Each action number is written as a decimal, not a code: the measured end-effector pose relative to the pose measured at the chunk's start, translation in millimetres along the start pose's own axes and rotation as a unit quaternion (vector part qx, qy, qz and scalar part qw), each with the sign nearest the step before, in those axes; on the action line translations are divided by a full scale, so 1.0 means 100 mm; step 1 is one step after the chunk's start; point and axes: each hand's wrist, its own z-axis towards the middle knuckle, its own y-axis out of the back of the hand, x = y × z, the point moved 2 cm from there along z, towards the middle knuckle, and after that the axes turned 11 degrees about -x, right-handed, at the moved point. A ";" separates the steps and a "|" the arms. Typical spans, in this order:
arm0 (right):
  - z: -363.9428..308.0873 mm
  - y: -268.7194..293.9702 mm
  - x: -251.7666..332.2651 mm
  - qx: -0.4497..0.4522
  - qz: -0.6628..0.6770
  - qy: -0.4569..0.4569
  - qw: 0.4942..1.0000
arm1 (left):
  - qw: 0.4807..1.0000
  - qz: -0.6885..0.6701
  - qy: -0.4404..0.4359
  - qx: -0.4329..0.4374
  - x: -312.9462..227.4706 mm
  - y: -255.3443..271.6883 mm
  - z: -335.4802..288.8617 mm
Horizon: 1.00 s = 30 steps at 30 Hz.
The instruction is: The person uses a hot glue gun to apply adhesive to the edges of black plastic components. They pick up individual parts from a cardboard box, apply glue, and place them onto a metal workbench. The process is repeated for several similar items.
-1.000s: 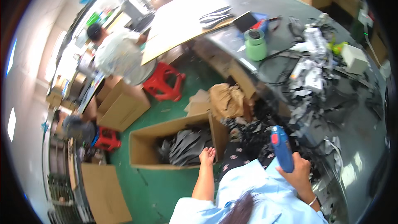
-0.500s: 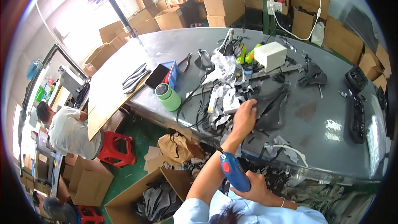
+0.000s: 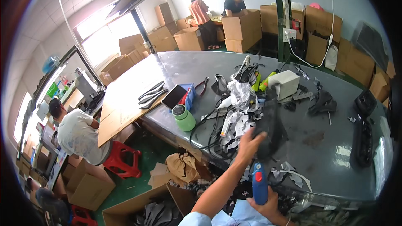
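My left hand [image 3: 250, 143] is closed at the edge of a dark grey flexible piece [image 3: 273, 132], which is smeared by motion above the grey table. Closer to me, my right hand [image 3: 268, 206] wraps round a blue handheld tool [image 3: 259, 187] with a red button. The tool points away from me, and its working tip cannot be made out. Beside my left hand lie grey and white scraps [image 3: 234, 132] with black cables among them. More torn scraps [image 3: 289, 175] lie near the table's front edge.
A green flask [image 3: 183, 119] stands by a blue bin [image 3: 189, 96] with a phone on it. Dark curved pieces [image 3: 152, 95] rest on a wooden board. Further back sits a white box [image 3: 284, 84]. An open carton [image 3: 125, 209] is at lower left; other people work beyond.
My left hand has taken hold of the dark grey piece and shifted it left. The blue tool in my right hand has turned more upright. The view has tilted up.
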 end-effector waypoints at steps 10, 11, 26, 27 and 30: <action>0.39 -0.37 0.41 -0.029 -0.047 -0.018 0.998 | 0.885 -0.393 0.222 -0.117 0.58 0.87 -1.60; 0.41 -0.43 0.39 -0.017 -0.020 -0.058 0.998 | 0.885 -0.397 0.215 -0.112 0.64 0.88 -1.71; 0.57 -0.41 0.44 0.240 0.090 -0.074 0.964 | 0.991 -0.075 0.062 -0.097 0.20 1.76 -1.79; 0.59 -0.38 0.48 0.252 0.069 -0.075 0.962 | 0.981 -0.139 0.088 -0.102 0.20 1.80 -1.80; 0.65 -0.27 0.51 0.193 0.119 -0.142 0.964 | 0.946 -0.277 0.107 -0.132 0.03 1.87 -1.84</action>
